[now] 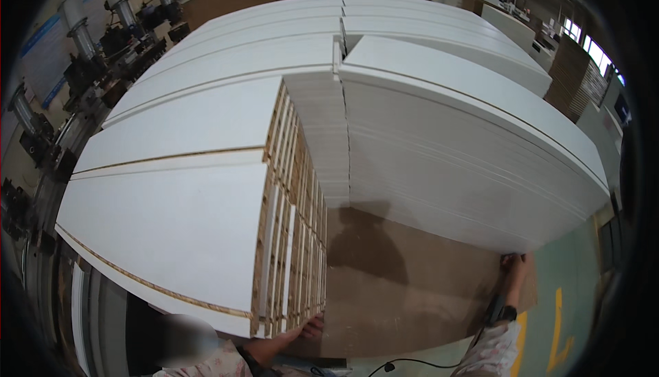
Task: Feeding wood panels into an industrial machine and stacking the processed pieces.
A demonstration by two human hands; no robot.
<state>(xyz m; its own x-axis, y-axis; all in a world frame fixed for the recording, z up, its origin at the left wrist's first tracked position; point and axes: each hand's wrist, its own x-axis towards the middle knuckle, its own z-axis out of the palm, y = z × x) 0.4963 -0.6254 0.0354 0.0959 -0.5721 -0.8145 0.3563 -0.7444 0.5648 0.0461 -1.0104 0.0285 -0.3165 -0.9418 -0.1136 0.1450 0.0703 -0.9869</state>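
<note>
My left hand (312, 327) reaches under the near end of the left stack of white boards (165, 222). Its fingers show beside the stack's lower edge, partly hidden, so their grip is unclear. Slatted, wood-coloured edges face the gap on that stack's right side. My right hand (515, 261), a dark band at its wrist, is at the lower near corner of the right stack of white boards (467, 150). Its fingers are curled at the bottom edge there. Between the stacks lies a brown sheet (412, 315), with a shadow across it.
More white boards (405, 24) extend behind both stacks. Machinery with metal cylinders (81, 30) lines the left side. At the near edge runs a black cable (412, 360). Green floor with yellow markings (557, 329) lies at right, and brown stacked sheets (573, 78) stand farther back.
</note>
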